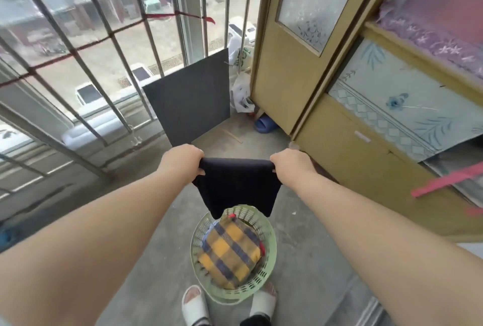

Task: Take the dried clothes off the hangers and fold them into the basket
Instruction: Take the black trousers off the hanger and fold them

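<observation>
Head view: both arms extended forward over a concrete floor [308,260]. Left hand [183,159] and right hand [291,165] each pinch one top corner of a dark garment [236,187], fingers closed tight on the cloth. Garment is stretched flat between the hands, top edge roughly level, and hangs down folded. Its lower edge hangs in front of the far rim of the basket [270,252]; whether it touches the rim cannot be told.

Basket: light green, slotted wall, on the floor just in front of two feet in white slippers [194,304]. Inside lies a folded yellow and navy checked cloth [230,250], filling most of it. Small red bits show at the cloth's edges; cannot tell what they are.

Surroundings: barred window [86,46] at left with red cord tied across the bars. Dark flat panel [189,101] leans against the bars. Yellow door [295,46] with frosted glass at right; blue slipper [265,124] on the floor at its foot.
</observation>
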